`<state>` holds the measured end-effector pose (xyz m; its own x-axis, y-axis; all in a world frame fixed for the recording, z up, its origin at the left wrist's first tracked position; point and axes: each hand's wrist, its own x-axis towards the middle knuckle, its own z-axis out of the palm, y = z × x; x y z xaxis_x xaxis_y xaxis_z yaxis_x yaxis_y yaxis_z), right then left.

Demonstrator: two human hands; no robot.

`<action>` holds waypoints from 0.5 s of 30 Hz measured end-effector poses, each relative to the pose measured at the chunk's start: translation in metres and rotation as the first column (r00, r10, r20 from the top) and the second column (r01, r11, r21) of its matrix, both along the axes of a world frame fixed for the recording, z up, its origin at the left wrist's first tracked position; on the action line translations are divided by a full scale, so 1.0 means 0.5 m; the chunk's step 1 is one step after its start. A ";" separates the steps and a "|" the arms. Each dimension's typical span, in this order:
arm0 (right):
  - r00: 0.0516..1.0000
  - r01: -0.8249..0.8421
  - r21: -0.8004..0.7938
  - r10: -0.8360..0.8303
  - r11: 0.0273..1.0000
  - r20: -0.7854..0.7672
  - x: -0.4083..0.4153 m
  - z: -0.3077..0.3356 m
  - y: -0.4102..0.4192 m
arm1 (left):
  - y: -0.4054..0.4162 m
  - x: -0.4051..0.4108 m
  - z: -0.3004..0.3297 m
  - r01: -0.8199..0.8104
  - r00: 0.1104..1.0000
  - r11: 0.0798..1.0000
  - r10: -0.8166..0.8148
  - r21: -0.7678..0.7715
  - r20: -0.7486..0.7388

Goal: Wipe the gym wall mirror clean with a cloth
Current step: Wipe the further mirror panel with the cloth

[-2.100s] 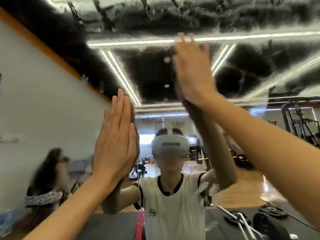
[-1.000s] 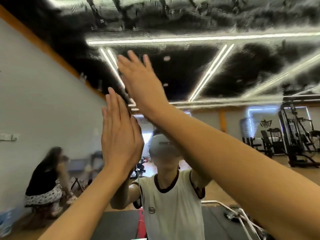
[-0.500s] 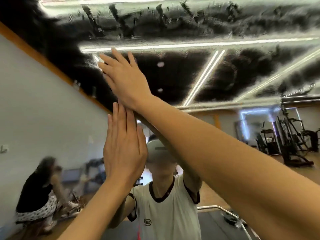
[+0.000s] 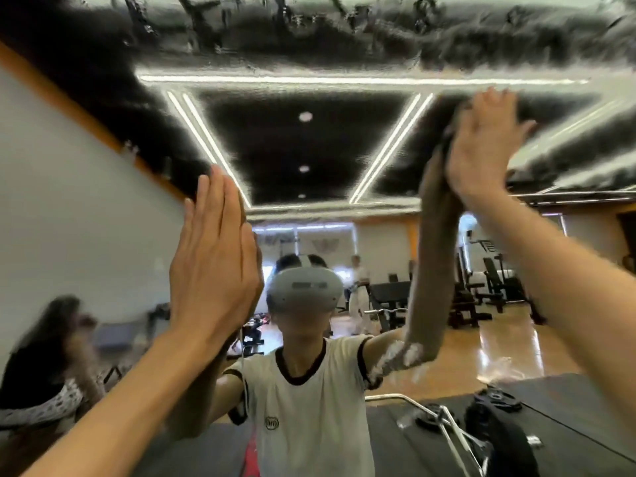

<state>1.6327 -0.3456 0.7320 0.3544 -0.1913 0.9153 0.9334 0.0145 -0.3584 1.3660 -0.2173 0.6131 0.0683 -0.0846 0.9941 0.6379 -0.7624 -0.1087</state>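
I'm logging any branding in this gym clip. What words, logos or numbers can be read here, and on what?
Small oval logo on the reflected white shirt: too small to read.
Signs on the far gym wall in the mirror: blurred, unreadable.
Nothing else bears legible text.

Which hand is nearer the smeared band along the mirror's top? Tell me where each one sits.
Right. The right hand reaches the lower edge of the smeared band with its fingertips; the left hand lies flat well below it.
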 end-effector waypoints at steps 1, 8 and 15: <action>0.996 0.017 -0.025 -0.015 1.000 0.090 -0.052 -0.013 0.028 | -0.011 0.023 0.004 0.002 1.000 1.000 -0.002 0.014 -0.014; 0.715 0.191 -0.192 -0.002 0.963 0.699 -0.206 -0.100 0.132 | -0.036 0.115 0.008 0.039 0.999 0.999 -0.039 -0.012 0.014; 0.928 0.001 -0.108 0.039 0.994 0.371 0.093 -0.126 -0.029 | -0.059 0.164 0.004 -0.017 0.999 0.997 0.021 0.079 -0.048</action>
<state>1.6793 -0.3600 0.6688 -0.0131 -0.0840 0.9964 0.9998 0.0151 0.0144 1.4479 -0.2466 0.6150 0.1193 -0.1607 0.9798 0.6447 -0.7379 -0.1996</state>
